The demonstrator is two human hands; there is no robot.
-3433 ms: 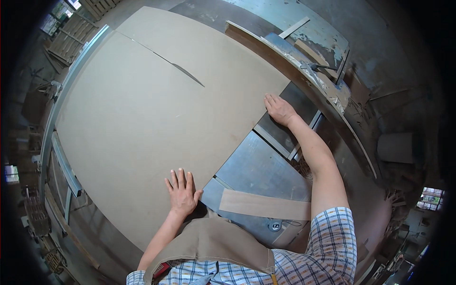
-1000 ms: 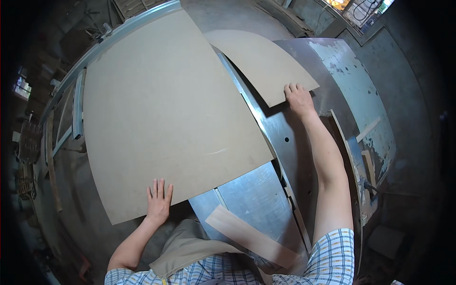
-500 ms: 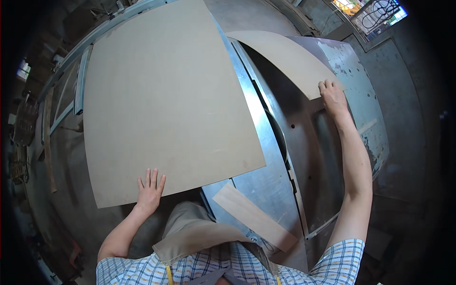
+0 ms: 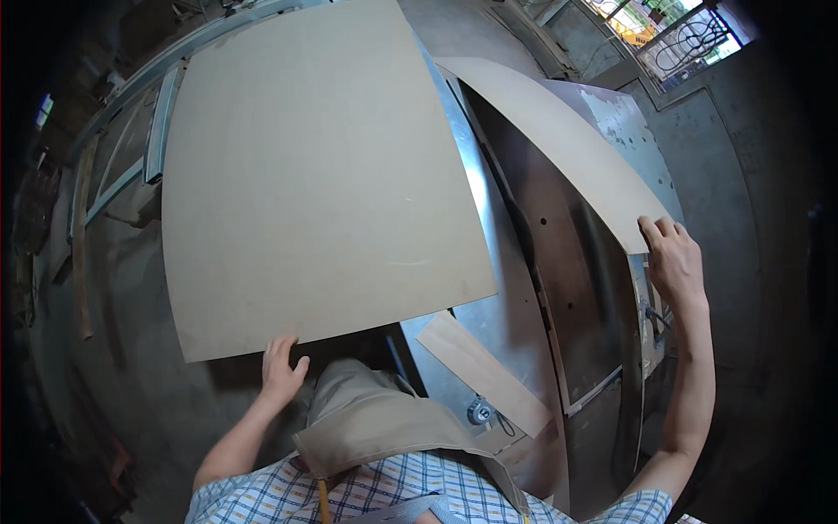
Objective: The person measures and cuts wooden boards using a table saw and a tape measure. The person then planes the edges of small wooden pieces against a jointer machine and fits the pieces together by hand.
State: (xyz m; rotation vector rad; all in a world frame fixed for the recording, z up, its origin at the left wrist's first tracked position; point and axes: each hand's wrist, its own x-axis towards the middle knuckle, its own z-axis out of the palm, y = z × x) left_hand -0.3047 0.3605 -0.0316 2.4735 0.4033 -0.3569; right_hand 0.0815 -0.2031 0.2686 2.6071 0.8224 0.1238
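Note:
A large beige board (image 4: 323, 183) lies flat across the metal saw table (image 4: 476, 314). At its near edge is my left hand (image 4: 282, 375), fingertips on the edge and thumb apart, gripping nothing. My right hand (image 4: 679, 262) pinches the near end of a long narrow board strip (image 4: 559, 140). The strip stretches away to the far side, over the dark brown part of the table (image 4: 559, 227), separated from the large board by a gap. My right thumb is hidden.
A short pale wood piece (image 4: 484, 371) lies aslant on the near table, beside a round dial (image 4: 478, 410). A metal frame (image 4: 157, 131) stands at the left. A chipped pale-blue panel (image 4: 624, 127) is beyond the strip. Far right is a barred window (image 4: 685, 39).
My right hand has drawn the strip nearer and to the right. The left hand has slid back from lying flat on the large board to its near edge.

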